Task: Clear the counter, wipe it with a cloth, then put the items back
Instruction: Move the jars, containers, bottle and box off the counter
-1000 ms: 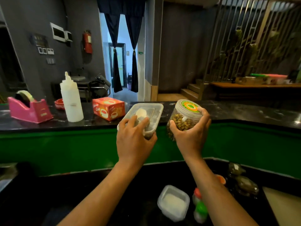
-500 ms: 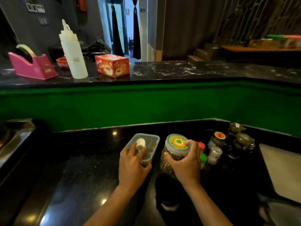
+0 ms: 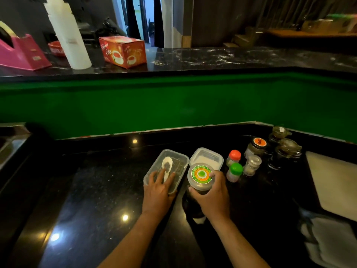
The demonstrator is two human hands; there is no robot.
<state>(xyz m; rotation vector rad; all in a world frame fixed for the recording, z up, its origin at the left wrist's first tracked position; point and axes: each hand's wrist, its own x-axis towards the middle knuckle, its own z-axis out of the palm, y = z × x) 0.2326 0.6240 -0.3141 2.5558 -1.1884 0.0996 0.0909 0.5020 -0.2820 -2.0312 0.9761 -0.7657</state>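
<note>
On the black lower counter [image 3: 100, 190] my left hand [image 3: 157, 190] grips the near end of a clear rectangular tub [image 3: 173, 161] with a white spoon inside. My right hand [image 3: 212, 196] grips a round clear jar with a green and orange lid [image 3: 201, 174], standing just right of the tub. A white-lidded square box [image 3: 207, 156] sits right behind the jar. A white cloth [image 3: 328, 242] lies at the lower right.
Small spice bottles with red [image 3: 234, 155] and green [image 3: 235, 169] caps and several dark jars [image 3: 284, 151] crowd the right corner. The upper ledge [image 3: 231, 57] carries a pink tape dispenser [image 3: 21, 53], a white squeeze bottle [image 3: 67, 35] and a red tea box [image 3: 123, 51]. A white board [image 3: 334, 180] lies at right.
Both hands brought the tub and the jar down from the upper ledge onto the lower counter, beside the white-lidded box. My view has tilted down.
</note>
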